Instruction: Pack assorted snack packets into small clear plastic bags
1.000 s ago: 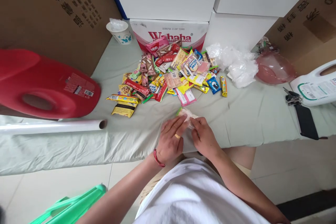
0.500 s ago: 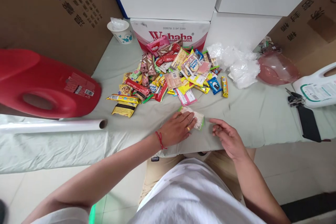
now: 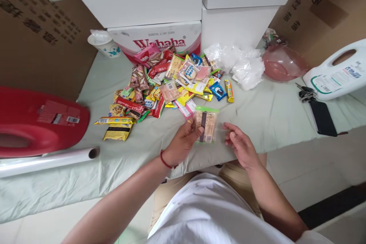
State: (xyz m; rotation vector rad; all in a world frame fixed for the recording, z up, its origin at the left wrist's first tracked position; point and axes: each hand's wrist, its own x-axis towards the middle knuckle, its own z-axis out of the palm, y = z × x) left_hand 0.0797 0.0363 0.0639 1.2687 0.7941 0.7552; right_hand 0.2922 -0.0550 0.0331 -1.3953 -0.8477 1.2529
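Observation:
My left hand (image 3: 185,137) grips a packet of crackers (image 3: 210,124) by its left side, thumb on top. The packet has green ends, a dark band down its face and a barcode at the lower right. Just right of it, my right hand (image 3: 240,143) is held apart from the packet, forefinger and thumb extended and the other fingers curled, nothing in it. Beyond both hands lies a heap of wrapped snacks (image 3: 168,87) in red, yellow, blue and pink wrappers.
Crumpled clear plastic bags (image 3: 246,66) and a red translucent bowl (image 3: 283,63) lie right of the heap, near a white jug (image 3: 337,72), keys (image 3: 307,93) and a black phone-like object (image 3: 323,118). Leftward are a paper cup (image 3: 105,44), red jug (image 3: 57,122) and film roll (image 3: 51,160).
My left hand has gone from lying flat over the packet to gripping it at the side. The packet is turned and its banded face shows. The view has shifted.

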